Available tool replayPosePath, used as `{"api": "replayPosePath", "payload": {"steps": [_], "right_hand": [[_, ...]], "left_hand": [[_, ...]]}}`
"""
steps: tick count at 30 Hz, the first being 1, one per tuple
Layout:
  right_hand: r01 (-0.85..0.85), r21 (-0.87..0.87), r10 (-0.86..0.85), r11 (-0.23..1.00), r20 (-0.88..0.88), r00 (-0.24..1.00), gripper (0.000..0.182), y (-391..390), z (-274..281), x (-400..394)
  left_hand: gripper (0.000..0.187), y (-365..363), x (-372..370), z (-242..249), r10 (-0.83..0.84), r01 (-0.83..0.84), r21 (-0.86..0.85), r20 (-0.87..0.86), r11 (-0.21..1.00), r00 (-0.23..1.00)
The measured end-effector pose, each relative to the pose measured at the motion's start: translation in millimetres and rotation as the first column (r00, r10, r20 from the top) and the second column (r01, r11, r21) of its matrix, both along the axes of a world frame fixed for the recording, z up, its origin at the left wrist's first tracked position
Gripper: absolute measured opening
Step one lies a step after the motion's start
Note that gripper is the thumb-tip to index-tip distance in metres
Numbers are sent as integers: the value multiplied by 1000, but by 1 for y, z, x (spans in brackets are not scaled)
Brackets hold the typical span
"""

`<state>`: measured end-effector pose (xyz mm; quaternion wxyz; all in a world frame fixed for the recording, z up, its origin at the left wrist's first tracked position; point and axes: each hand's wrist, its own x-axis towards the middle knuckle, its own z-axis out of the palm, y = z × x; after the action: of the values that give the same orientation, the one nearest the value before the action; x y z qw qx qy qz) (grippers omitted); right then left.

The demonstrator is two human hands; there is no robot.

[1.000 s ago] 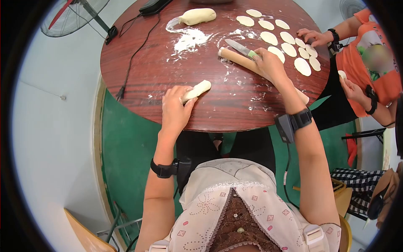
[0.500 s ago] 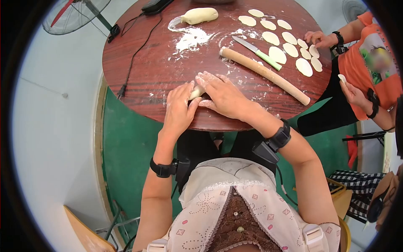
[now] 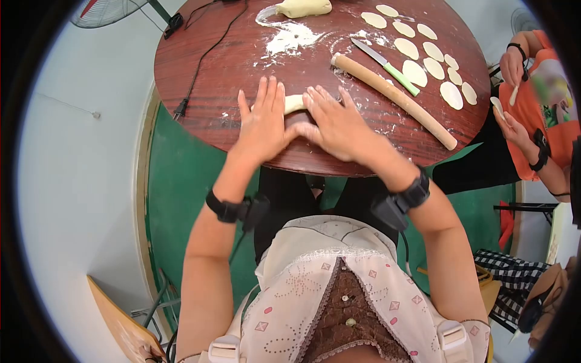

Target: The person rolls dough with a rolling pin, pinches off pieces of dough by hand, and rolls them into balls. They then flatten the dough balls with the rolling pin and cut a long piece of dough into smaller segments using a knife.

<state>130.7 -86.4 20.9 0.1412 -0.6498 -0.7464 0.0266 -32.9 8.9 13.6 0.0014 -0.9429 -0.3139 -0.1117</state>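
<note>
A short roll of pale dough [image 3: 295, 104] lies on the round table near its front edge, its ends covered by my hands. My left hand [image 3: 262, 124] rests flat over the left end, fingers stretched out and pointing away from me. On the other end lies my right hand [image 3: 339, 126], its fingers spread too. The two thumbs meet just in front of the dough. To the right of my hands a long wooden rolling pin [image 3: 393, 100] lies slanted, with a green-handled knife [image 3: 393, 72] behind it.
Several flat dough rounds [image 3: 414, 73] are spread over the table's [image 3: 212, 115] right side. Scattered flour [image 3: 293, 40] and a larger dough lump [image 3: 304, 7] lie at the back. A black cable [image 3: 203, 69] runs along the left. At right, a co-worker's hand [image 3: 515, 132] holds a dough round.
My hands have spread apart and flattened, and the dough between them shows as a longer roll. The co-worker's other hand has lifted from the table toward the held round.
</note>
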Motion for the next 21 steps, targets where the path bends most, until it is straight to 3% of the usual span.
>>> {"api": "replayPosePath", "payload": {"steps": [1,2,5,6,7,8,9,10,11,12,13,14,16,19,21], "right_hand": [[-8,-97,3,995,-49,999,70,11,14,6],[-43,-221,25,974,-84,996,66,21,33,11],[-80,-107,48,991,-275,960,62,50,55,26],[-42,-22,33,999,-310,950,62,63,55,24],[-1,54,20,999,-349,937,61,77,48,15],[41,124,11,991,-387,922,61,86,38,3],[78,183,-26,980,-270,962,63,92,18,-8],[105,249,-70,963,-148,986,64,98,-6,-19],[125,231,-82,965,-188,979,68,91,-9,-26],[144,212,-95,967,-226,969,72,83,-12,-32],[143,165,-109,976,-201,973,73,67,-13,-34],[78,243,-43,967,-145,988,76,46,-15,-35],[-60,219,72,974,-45,996,87,-5,-13,-37],[-134,68,139,989,-76,987,91,-42,-15,-40],[-104,130,120,986,-120,986,87,-20,-17,-38]], "left_hand": [[85,10,2,10,-4,1,-55,-50,998,999],[84,17,2,22,-21,1,-218,-87,976,996],[74,45,-14,46,-112,69,-491,-58,869,992],[64,61,-13,60,-152,126,-503,-12,855,988],[54,84,-11,39,1,92,-425,214,901,977],[51,95,0,35,114,-26,-374,214,927,970],[49,99,8,32,224,-147,-318,221,937,949],[49,94,10,1,181,-166,-96,186,982,966],[48,84,13,-26,148,-168,135,146,977,978],[51,54,19,-18,125,-115,-84,121,990,985],[53,48,14,-17,175,-156,-149,125,976,977],[55,31,4,-16,133,-131,-24,129,991,983],[56,-9,-12,-6,28,-42,174,81,984,996],[59,-51,-30,-7,-79,81,-19,113,996,990],[61,-33,-24,-8,-70,70,12,26,998,997]]}}
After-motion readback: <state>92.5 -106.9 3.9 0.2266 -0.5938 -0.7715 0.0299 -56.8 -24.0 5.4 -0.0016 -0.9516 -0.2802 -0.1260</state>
